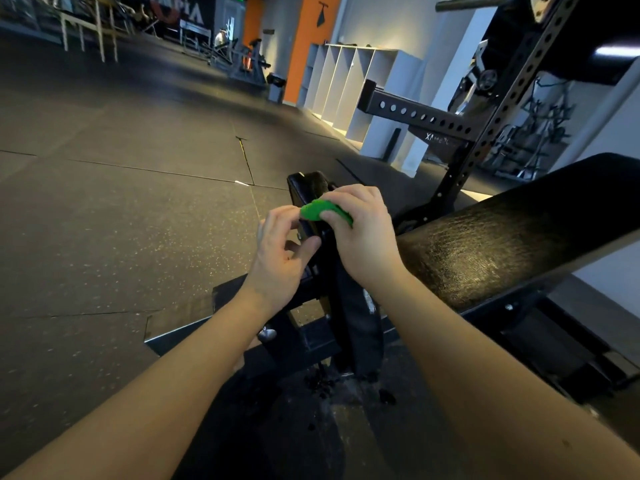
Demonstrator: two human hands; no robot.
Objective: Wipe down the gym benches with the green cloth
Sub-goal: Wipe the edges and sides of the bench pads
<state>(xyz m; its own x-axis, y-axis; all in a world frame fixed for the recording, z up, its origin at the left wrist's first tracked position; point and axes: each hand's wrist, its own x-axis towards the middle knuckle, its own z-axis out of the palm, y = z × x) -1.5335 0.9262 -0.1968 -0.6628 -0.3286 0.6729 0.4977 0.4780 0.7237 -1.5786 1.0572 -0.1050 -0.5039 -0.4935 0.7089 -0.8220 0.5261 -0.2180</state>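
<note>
Just one green cloth (pixel 317 210), two hands (pixel 277 258) (pixel 363 233) touching.

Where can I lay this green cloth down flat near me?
The long black bench pad, right of your right hand and below the rack upright, is bare. So is the rubber floor left of the bench frame. That frame, under the green cloth, is crowded with bars, bolts and dark debris.

dark speckled rubber floor (pixel 138 202) laid in seamed tiles; orange pillar (pixel 308 46) against grey walls; white cubby shelves (pixel 353 84); black perforated rack (pixel 512 109) at right
</note>
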